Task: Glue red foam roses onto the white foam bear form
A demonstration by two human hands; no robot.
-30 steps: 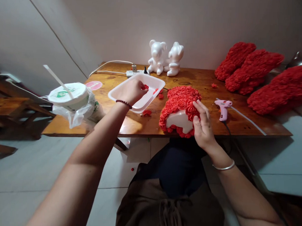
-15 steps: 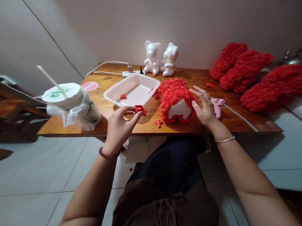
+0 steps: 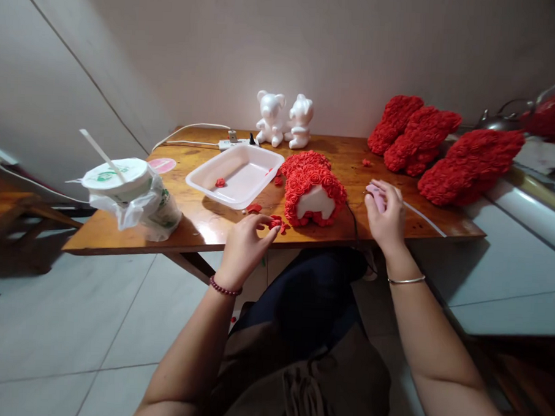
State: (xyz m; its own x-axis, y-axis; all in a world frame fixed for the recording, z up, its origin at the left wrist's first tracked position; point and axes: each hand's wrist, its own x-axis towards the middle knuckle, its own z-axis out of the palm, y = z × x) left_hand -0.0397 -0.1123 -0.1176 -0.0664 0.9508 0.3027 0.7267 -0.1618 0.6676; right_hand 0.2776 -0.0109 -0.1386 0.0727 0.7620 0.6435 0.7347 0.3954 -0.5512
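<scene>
A white foam form covered mostly in red foam roses (image 3: 311, 186) lies on the wooden table (image 3: 203, 226) in front of me, with a bare white patch facing me. My left hand (image 3: 247, 243) pinches small red roses (image 3: 275, 221) at the table's front edge, left of the form. My right hand (image 3: 385, 216) closes around the pink glue gun (image 3: 374, 195) lying right of the form. A white tray (image 3: 235, 174) with a loose rose inside sits behind my left hand.
A lidded cup in a plastic bag (image 3: 131, 195) stands at the table's left corner. Two white foam bears (image 3: 284, 117) and a power strip (image 3: 234, 143) are at the back. Several rose-covered forms (image 3: 450, 151) lie at the right. Loose roses dot the table.
My left hand came out of the tray with roses and moved to the front edge. My right hand left the rose-covered form and took hold of the glue gun.
</scene>
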